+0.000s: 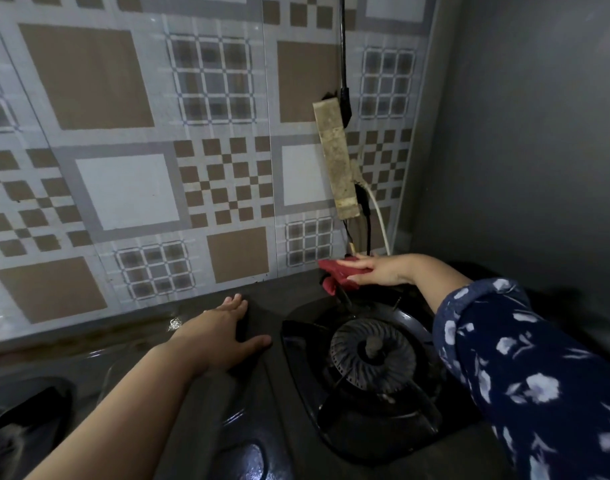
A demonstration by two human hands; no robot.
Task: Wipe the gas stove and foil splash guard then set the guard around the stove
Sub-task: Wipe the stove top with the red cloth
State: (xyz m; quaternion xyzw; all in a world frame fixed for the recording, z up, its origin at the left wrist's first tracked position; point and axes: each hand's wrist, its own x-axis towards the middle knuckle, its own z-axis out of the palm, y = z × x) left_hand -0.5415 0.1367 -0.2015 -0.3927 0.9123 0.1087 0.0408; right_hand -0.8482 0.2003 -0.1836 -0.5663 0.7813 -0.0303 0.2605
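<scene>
the wiping looks under way: the right hand (379, 270) presses a red cloth (334, 273) with flat fingers at the back edge of the gas stove (365, 362), by the tiled wall. the left hand (223, 327) rests open on the stove's top. no foil guard shows, so that part remains. a grimy power strip (334, 157) and its cables (372, 220) hang close behind the cloth.

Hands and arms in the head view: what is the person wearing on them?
The right arm wears a dark navy sleeve printed with pale flowers, ending short of the wrist. The left arm is bare as far as shown. Neither the left hand nor the right hand shows gloves.
</scene>
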